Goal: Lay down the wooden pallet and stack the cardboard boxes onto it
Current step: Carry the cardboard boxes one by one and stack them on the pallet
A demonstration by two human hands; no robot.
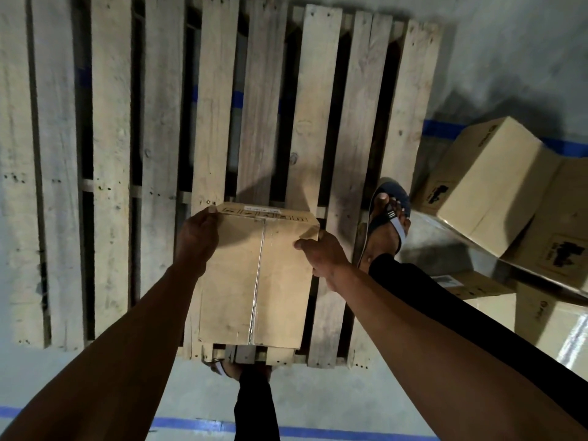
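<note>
A: Box status?
B: Cardboard box (257, 278) is clamped between both hands, left hand (198, 237) on one side, right hand (321, 254) on the other, above the pallet's near edge.
A: Pallet?
B: Wooden pallet (159, 154) is laid flat on the floor (509, 43). A sandalled foot (386, 224) is planted on its right slats. More boxes (486, 183) are piled just beside it, right.

Pale grey-brown weathered wooden pallet (216, 122), dark gaps between slats. Tan cardboard box (254, 275), shiny clear tape seam down middle, white label and black print at far edge. Tan boxes at right (486, 186) with black logos. Grey concrete floor (509, 43), blue tape lines (442, 127). Navy flip-flop (389, 214), white-striped strap. Black trousers (445, 313).
</note>
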